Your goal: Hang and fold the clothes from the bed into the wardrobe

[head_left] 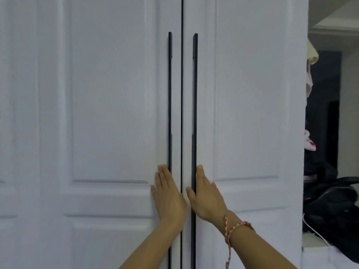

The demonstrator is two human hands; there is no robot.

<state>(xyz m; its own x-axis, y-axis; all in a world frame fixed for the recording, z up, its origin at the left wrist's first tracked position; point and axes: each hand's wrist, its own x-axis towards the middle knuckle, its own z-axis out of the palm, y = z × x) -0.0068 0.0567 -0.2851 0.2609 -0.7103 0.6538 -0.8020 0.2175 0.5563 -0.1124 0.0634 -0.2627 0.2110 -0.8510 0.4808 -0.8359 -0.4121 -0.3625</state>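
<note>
The wardrobe [108, 94] fills the view, doors closed; bed and clothes are out of sight. The step in hand seems to be the doors. Opening them calls for hooking the long black handles.

The left hand [168, 195] presses flat over the left handle [170, 103], fingers [163, 173] straight and together, holding nothing. The right hand [206, 197] lies flat over the right handle [194, 103], thumb spread.

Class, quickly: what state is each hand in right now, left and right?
Left hand: open, fingers straight, flat against the left wardrobe door.
Right hand: open, fingers straight, flat against the right wardrobe door.
</note>
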